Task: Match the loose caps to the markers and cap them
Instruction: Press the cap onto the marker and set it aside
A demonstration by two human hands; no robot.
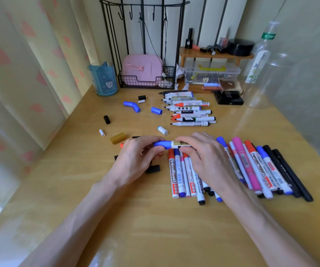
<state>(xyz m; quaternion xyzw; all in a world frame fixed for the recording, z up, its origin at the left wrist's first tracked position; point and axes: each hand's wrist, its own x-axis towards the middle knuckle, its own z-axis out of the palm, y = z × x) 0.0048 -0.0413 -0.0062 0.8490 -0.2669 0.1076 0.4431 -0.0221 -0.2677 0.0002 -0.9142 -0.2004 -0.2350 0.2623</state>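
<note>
**A:** Both hands are raised just above the wooden desk (155, 218), with one whiteboard marker (177, 144) held crosswise between them.

**B:** Who's got which end?

**A:** The left hand (136, 157) has its fingers and thumb curled round the blue cap (162, 144). The right hand (201, 157) pinches the white barrel, fingers over the top and thumb underneath. The seam sits right between the two hands. I can't tell whether the cap is fully home.

**B:** How would you expect it to handle?

**A:** It's light, rigid plastic, smooth and a bit slick, I'd say. It won't bend, so a straight push along the barrel should do it. Gripping close to the seam on both sides, as here, looks right because it keeps the cap lined up with the tip.

**B:** Any risk?

**A:** If the cap goes on crooked it could smear ink on the fingers or jam. It's best not to squeeze the cap hard at its open rim.

**B:** And the rest of the job?

**A:** There's plenty left. A row of uncapped markers (191, 110) lies further back on the desk. Loose caps are scattered to its left, including a gold cap (118, 137), a white cap (163, 130), two blue ones and a black cap (106, 119). A pile of capped markers (251, 166) lies under and beside the right hand.
</note>
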